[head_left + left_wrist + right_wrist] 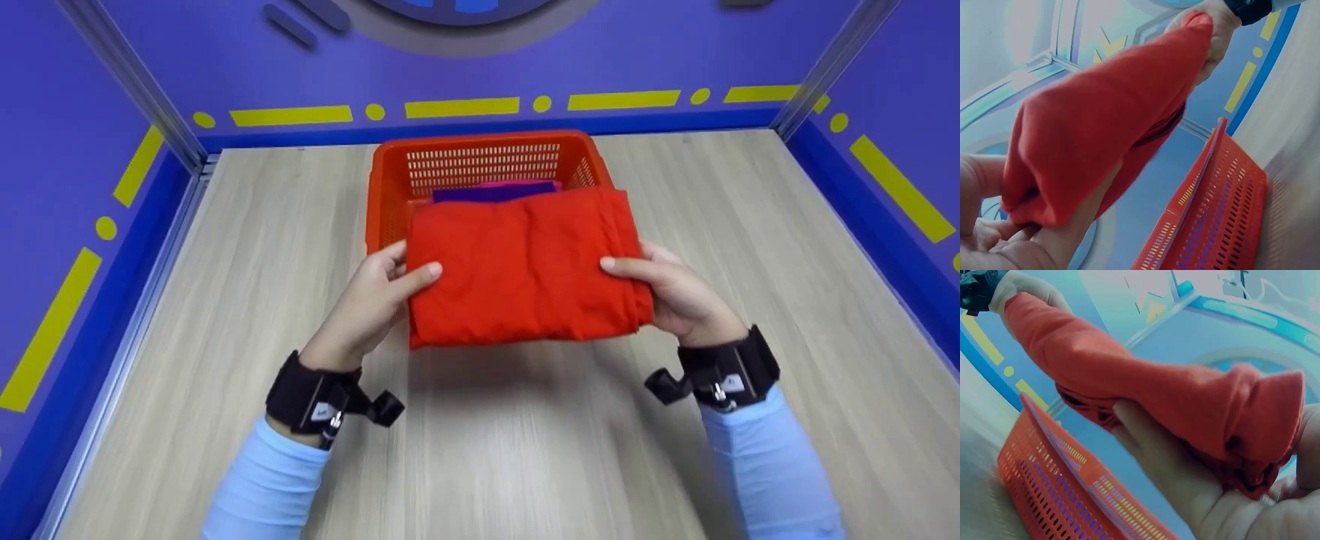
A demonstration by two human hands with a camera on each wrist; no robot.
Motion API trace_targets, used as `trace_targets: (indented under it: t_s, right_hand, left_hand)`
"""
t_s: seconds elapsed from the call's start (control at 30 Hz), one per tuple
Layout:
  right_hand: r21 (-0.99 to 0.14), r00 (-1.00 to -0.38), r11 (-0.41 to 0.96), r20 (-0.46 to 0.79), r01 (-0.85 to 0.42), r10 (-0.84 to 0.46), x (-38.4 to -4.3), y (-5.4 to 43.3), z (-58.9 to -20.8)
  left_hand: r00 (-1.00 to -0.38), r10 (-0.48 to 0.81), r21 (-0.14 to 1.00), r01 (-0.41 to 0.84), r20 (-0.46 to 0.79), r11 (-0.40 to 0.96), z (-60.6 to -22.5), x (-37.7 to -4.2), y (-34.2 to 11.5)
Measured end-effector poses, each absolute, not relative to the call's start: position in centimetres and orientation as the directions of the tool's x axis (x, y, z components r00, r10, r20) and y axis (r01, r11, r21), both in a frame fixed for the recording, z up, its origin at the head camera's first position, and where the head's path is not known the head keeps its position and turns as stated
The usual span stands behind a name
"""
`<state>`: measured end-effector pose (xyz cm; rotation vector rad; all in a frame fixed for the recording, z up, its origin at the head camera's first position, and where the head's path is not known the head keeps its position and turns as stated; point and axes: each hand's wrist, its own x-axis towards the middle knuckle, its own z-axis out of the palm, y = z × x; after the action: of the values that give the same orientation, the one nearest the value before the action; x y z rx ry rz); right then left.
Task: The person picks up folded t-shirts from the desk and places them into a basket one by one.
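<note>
A folded red cloth [521, 266] is held off the wooden table, in front of and partly over an orange plastic basket [480, 161]. My left hand [379, 289] grips its left edge, thumb on top and fingers underneath. My right hand [667, 289] grips its right edge the same way. The left wrist view shows the red cloth [1100, 135] from below with the basket [1213, 219] beside it. In the right wrist view, fingers [1168, 461] lie under the cloth [1145, 394], above the basket [1061, 495]. Folded purple cloth [491, 193] and a pink edge lie inside the basket.
The wooden table [480, 450] is enclosed by purple walls with yellow markings on the left, back and right. The basket stands at the middle back of the table. Black camera straps sit on both wrists [319, 401].
</note>
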<state>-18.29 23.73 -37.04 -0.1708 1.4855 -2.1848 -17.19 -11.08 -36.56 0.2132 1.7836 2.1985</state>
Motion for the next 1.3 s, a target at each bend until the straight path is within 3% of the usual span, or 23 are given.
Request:
trace_targets:
  t_s: [0.3, 0.43, 0.6, 0.93, 1.3]
  right_hand:
    - [-0.839, -0.904, -0.428, -0.161, 0.336, -0.395, -23.8, 22.6, -37.3]
    - [-0.808, -0.913, -0.472, -0.184, 0.352, -0.365, -26.1, 22.0, -37.4]
    - [-0.794, -0.923, -0.483, -0.255, 0.37, -0.288, -28.2, 21.6, -38.2]
    - [-0.884, -0.907, -0.207, -0.394, 0.419, -0.152, -30.8, 20.8, -40.1]
    - [-0.935, -0.928, -0.073, -0.332, 0.348, -0.17, -30.9, 20.2, -40.6]
  left_hand:
    - [-0.981, 0.186, 0.925, -0.113, -0.047, -0.362, -36.5, -21.8, -10.6]
    - [-0.994, 0.105, 0.934, -0.067, -0.032, -0.351, -36.9, -23.7, -10.3]
    - [-0.999, 0.035, 0.966, -0.039, -0.031, -0.255, -37.8, -25.3, -9.8]
    - [-0.999, -0.001, 0.998, -0.046, -0.046, 0.053, -40.5, -27.9, -9.2]
    - [-0.986, 0.074, 0.879, -0.096, -0.147, 0.468, -40.6, -28.4, -8.5]
